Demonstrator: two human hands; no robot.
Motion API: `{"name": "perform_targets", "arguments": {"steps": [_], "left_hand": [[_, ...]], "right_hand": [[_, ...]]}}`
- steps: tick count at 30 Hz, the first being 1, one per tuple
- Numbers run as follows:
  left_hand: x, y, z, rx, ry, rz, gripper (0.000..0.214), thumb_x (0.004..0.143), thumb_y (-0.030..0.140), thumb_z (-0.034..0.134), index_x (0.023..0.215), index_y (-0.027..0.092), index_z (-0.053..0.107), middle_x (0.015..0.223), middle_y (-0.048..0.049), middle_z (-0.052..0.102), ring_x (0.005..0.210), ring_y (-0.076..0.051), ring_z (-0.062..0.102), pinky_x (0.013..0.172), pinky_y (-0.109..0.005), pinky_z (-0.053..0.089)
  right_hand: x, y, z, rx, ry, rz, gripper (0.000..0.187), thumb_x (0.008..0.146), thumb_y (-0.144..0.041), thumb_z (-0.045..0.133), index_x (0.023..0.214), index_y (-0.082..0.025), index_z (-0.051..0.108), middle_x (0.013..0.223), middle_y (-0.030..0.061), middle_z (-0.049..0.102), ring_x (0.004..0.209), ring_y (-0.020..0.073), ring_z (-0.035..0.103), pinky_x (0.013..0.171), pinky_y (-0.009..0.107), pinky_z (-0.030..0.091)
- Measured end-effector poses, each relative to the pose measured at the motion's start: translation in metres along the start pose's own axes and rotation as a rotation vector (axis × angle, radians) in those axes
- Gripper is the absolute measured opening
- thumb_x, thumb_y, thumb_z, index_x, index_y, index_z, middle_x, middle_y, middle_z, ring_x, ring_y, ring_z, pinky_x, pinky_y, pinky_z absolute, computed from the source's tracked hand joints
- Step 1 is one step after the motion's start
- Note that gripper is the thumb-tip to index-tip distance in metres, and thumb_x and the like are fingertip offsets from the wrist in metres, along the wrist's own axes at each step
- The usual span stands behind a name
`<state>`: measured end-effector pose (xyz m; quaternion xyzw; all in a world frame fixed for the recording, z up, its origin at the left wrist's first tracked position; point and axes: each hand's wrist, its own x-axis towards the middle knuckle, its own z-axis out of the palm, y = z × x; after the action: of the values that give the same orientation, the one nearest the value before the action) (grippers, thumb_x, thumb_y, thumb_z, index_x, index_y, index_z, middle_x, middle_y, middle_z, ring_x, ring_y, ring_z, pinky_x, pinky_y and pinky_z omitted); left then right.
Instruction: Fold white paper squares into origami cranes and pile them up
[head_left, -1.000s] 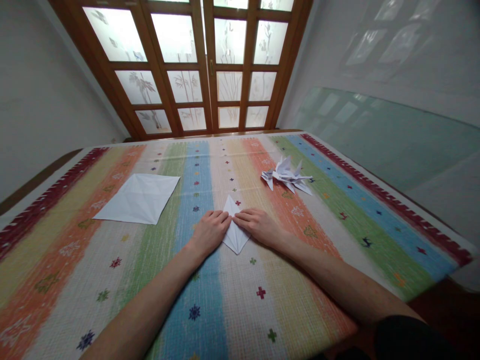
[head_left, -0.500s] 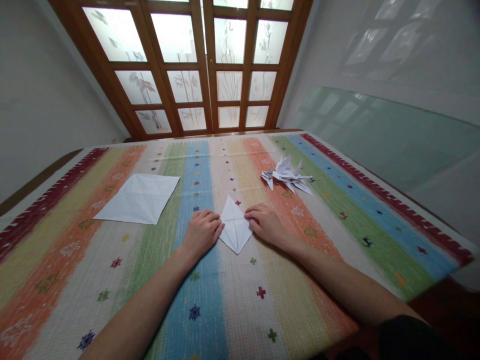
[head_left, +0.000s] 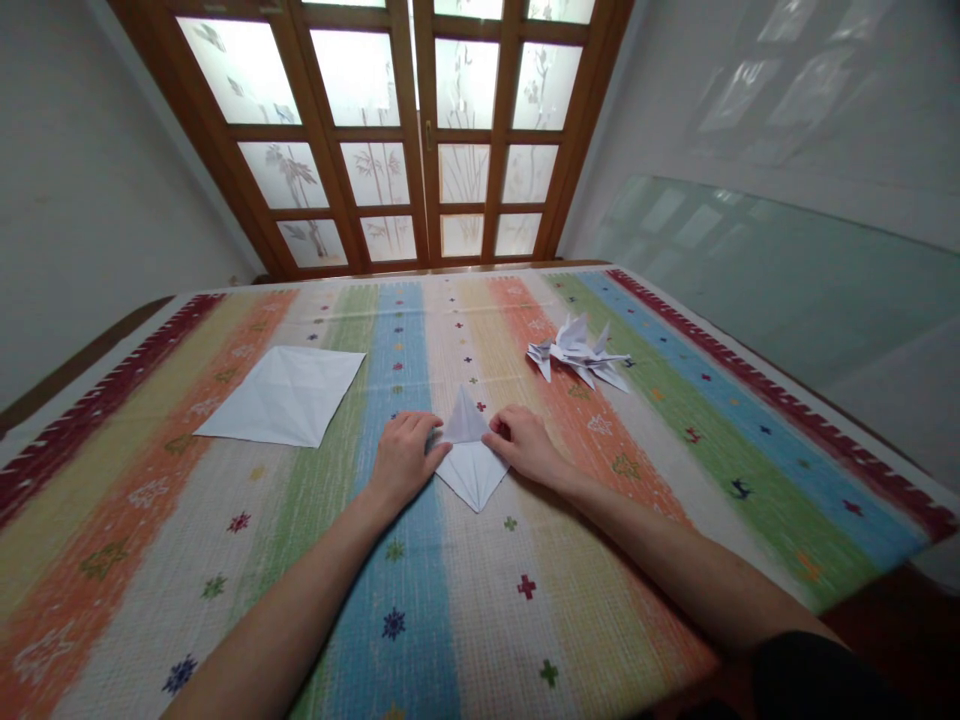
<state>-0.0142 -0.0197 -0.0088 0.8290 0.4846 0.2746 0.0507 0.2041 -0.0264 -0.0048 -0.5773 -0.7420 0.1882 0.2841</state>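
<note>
A white folded paper (head_left: 470,455), kite-shaped with points toward and away from me, lies on the striped tablecloth (head_left: 450,600). My left hand (head_left: 403,458) rests at its left edge with fingers curled, pinching the corner there. At the paper's right edge my right hand (head_left: 523,443) pinches the opposite corner. The upper flap of the paper looks slightly raised between the two hands.
A flat creased white sheet (head_left: 285,396) lies to the left. Finished folded paper cranes (head_left: 577,353) sit at the back right. Wooden glazed doors (head_left: 420,130) stand behind the table, and a wall runs along the right side.
Both hands slid apart from the paper's middle to its left and right corners. They now grip those corners, and the upper flap has lifted a little.
</note>
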Motion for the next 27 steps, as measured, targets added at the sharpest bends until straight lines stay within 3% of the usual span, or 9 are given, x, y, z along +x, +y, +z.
{"name": "perform_targets", "arguments": {"steps": [3,5,7,12,17,20,24,27], "left_hand": [[0.002,-0.002,0.000,-0.098,0.026,-0.049,0.033,0.082,0.029,0.067,0.113,0.018,0.063,0.105,-0.0093,0.070,0.099,-0.026,0.062,0.087,-0.041,0.048],[0.003,-0.002,-0.002,-0.199,0.020,-0.038,0.025,0.085,0.027,0.062,0.108,0.019,0.067,0.098,-0.0066,0.072,0.092,-0.023,0.063,0.084,-0.038,0.049],[0.003,0.000,-0.006,-0.283,0.020,0.008,0.016,0.088,0.024,0.057,0.097,0.021,0.070,0.086,-0.0037,0.073,0.083,-0.019,0.063,0.079,-0.034,0.049],[-0.003,0.006,-0.018,-0.235,0.239,0.176,0.019,0.092,0.026,0.053,0.088,0.023,0.071,0.082,-0.0043,0.073,0.083,-0.019,0.062,0.079,-0.035,0.047],[-0.007,0.001,-0.018,0.002,0.405,0.434,0.017,0.092,0.022,0.054,0.092,0.027,0.069,0.083,-0.0025,0.072,0.085,-0.019,0.060,0.079,-0.036,0.043],[-0.003,-0.006,-0.013,0.073,0.258,0.524,0.014,0.091,0.017,0.055,0.090,0.023,0.068,0.087,-0.0036,0.072,0.086,-0.020,0.059,0.077,-0.035,0.042],[0.001,-0.008,-0.006,0.028,-0.080,0.472,0.016,0.087,0.013,0.054,0.091,0.019,0.068,0.092,-0.0058,0.070,0.086,-0.020,0.060,0.078,-0.035,0.045],[0.002,-0.006,-0.002,-0.039,-0.119,0.371,0.015,0.088,0.018,0.053,0.088,0.019,0.069,0.091,-0.0057,0.069,0.085,-0.020,0.060,0.078,-0.035,0.046]], "right_hand": [[-0.002,-0.004,-0.004,0.243,0.029,-0.107,0.008,0.081,-0.017,0.062,0.075,-0.019,0.057,0.102,0.0073,0.063,0.100,0.0202,0.059,0.086,0.036,0.044],[-0.005,-0.006,-0.004,0.394,0.056,-0.157,0.005,0.083,-0.018,0.059,0.078,-0.020,0.057,0.107,0.0079,0.064,0.106,0.0201,0.060,0.088,0.036,0.047],[-0.009,-0.005,-0.003,0.468,0.092,-0.178,0.006,0.085,-0.019,0.055,0.081,-0.021,0.059,0.097,0.0066,0.067,0.097,0.0188,0.064,0.083,0.034,0.051],[-0.018,0.003,-0.005,0.242,0.306,-0.300,0.013,0.089,-0.025,0.053,0.094,-0.024,0.065,0.088,0.0061,0.071,0.087,0.0196,0.067,0.080,0.037,0.053],[-0.017,0.010,-0.012,0.034,0.403,-0.696,0.018,0.092,-0.022,0.054,0.086,-0.027,0.070,0.089,0.0033,0.074,0.092,0.0198,0.067,0.083,0.038,0.050],[-0.012,0.013,-0.010,-0.011,0.271,-0.742,0.015,0.088,-0.014,0.057,0.086,-0.023,0.070,0.091,0.0040,0.075,0.094,0.0194,0.066,0.084,0.038,0.048],[-0.006,0.017,-0.006,-0.006,-0.016,-0.566,0.023,0.081,-0.004,0.055,0.081,-0.021,0.070,0.090,0.0035,0.074,0.088,0.0189,0.066,0.087,0.038,0.047],[-0.003,0.017,-0.006,0.068,0.037,-0.348,0.019,0.082,-0.008,0.055,0.084,-0.020,0.070,0.095,0.0062,0.072,0.093,0.0200,0.064,0.089,0.039,0.047]]}}
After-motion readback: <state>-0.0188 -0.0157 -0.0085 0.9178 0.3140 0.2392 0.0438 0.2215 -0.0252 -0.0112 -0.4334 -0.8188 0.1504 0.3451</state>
